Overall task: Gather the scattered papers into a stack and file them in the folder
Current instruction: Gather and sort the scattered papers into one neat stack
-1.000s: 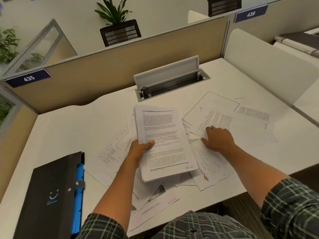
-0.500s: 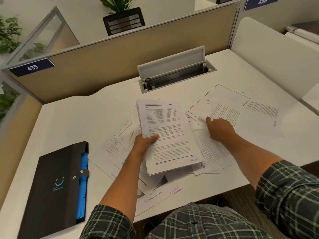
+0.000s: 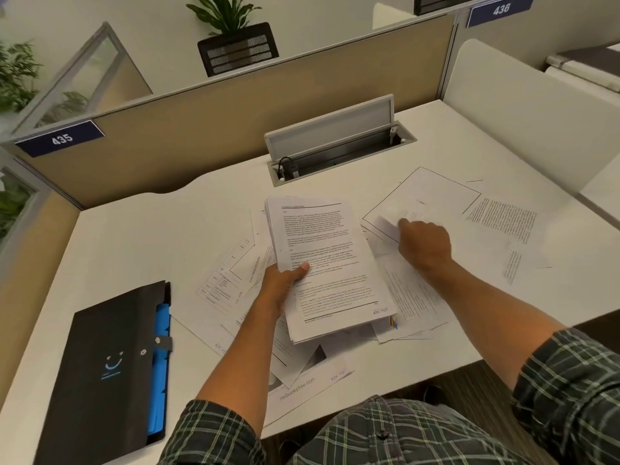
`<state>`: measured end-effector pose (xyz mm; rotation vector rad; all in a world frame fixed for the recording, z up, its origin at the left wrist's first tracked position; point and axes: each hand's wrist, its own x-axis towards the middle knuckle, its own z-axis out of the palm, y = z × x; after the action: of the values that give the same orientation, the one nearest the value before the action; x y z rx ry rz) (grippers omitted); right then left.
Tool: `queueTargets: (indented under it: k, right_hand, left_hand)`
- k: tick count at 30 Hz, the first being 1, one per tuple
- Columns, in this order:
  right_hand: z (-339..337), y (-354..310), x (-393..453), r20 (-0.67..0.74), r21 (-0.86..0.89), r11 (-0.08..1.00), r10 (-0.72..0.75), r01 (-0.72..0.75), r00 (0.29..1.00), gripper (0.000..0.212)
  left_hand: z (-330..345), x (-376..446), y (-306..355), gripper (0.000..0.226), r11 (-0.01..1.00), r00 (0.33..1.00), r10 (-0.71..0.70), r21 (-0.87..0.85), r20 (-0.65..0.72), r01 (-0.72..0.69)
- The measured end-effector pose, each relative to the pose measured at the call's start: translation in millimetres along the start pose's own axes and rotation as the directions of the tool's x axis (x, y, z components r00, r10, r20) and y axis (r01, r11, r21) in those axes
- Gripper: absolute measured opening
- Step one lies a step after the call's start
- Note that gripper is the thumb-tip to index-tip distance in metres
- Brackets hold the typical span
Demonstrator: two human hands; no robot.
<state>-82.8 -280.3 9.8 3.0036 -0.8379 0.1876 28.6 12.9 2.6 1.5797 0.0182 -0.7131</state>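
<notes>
Stack (image 3: 327, 263): gripped by left hand (image 3: 280, 285), kept raised to receive sheets.
Right hand (image 3: 424, 245): sheet (image 3: 389, 226) pinched for collection.
Folder (image 3: 107, 367): near left, unopened.

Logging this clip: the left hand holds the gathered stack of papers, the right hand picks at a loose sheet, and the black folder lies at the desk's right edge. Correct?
Not quite. In the head view the black folder lies at the desk's left edge. The left hand does hold the stack of papers, and the right hand picks at a loose sheet.
</notes>
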Motion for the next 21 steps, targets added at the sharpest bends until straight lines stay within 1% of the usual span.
queueTargets:
  k: [2,3,5,6,8,10,12,14,15,16,17,18,19,20,21]
  right_hand:
    - [-13.0,-20.7,4.7,-0.130,0.099,0.994,-0.036,0.049,0.991,0.040]
    - [-20.7,-32.3,6.9,-0.184,0.163,0.983,-0.059,0.090,0.981,0.047]
    - [-34.8,-56.6,10.4,-0.222,0.304,0.938,-0.101,0.167,0.970,0.050]
    - [-41.2,-68.5,11.6,-0.207,0.385,0.904,-0.114,0.188,0.972,0.050]
    - [-53.5,-90.0,12.1,-0.136,0.542,0.823,-0.113,0.169,0.984,0.051]
    - [-62.7,-108.2,10.9,-0.033,0.681,0.728,-0.079,0.080,0.996,0.055]
    - [-68.6,-122.7,10.7,0.059,0.793,0.609,-0.076,-0.001,0.995,0.058]
    - [-72.3,-131.2,13.8,0.143,0.891,0.451,-0.157,-0.058,0.977,0.061]
    - [-73.6,-132.9,15.3,0.191,0.924,0.371,-0.231,-0.095,0.954,0.064]
    - [-73.7,-133.3,16.7,0.233,0.939,0.318,-0.312,-0.130,0.921,0.067]
    - [-72.8,-132.4,17.4,0.262,0.939,0.312,-0.377,-0.145,0.889,0.071]
    - [-71.2,-130.3,16.7,0.269,0.931,0.342,-0.408,-0.127,0.873,0.074]
    - [-69.5,-126.9,15.4,0.252,0.915,0.395,-0.396,-0.084,0.883,0.077]
    - [-66.5,-121.7,15.0,0.214,0.885,0.463,-0.334,-0.038,0.918,0.080]
    - [-62.9,-114.2,16.4,0.166,0.835,0.550,-0.228,-0.014,0.959,0.083]
  left_hand:
    - [2.8,0.9,0.0,0.045,1.000,1.000,-0.003,-0.015,0.001,0.003]
    - [4.3,1.1,0.0,0.046,1.000,1.000,-0.007,-0.023,0.001,0.007]
    - [7.7,0.6,0.0,0.047,1.000,1.000,-0.012,-0.026,0.001,0.012]
    - [9.5,-0.2,0.2,0.047,1.000,1.000,-0.014,-0.024,0.002,0.014]
    - [12.2,-1.2,0.1,0.048,1.000,1.000,-0.015,-0.026,0.002,0.015]
    - [12.0,-2.2,-0.8,0.046,1.000,1.000,-0.018,-0.016,-0.002,0.018]
    - [10.9,-4.4,-1.3,0.044,1.000,1.000,-0.017,0.022,-0.011,0.017]
    - [9.4,-6.5,-2.9,0.045,0.998,1.000,0.006,0.061,-0.029,-0.005]
    - [9.1,-7.7,-3.5,0.045,0.998,0.999,0.021,0.067,-0.038,-0.018]
    - [8.7,-8.6,-3.7,0.042,0.998,0.999,0.027,0.057,-0.044,-0.024]
    - [7.9,-8.9,-3.8,0.038,0.999,0.999,0.019,0.029,-0.043,-0.017]
    - [7.0,-9.1,-3.8,0.035,1.000,0.999,0.008,-0.004,-0.031,-0.008]
    - [5.9,-9.3,-3.8,0.034,0.999,1.000,0.005,-0.033,-0.018,-0.006]
    - [4.9,-9.5,-3.8,0.033,0.999,1.000,0.005,-0.049,-0.009,-0.005]
    - [3.6,-9.5,-4.1,0.031,0.998,1.000,0.001,-0.058,-0.006,-0.002]
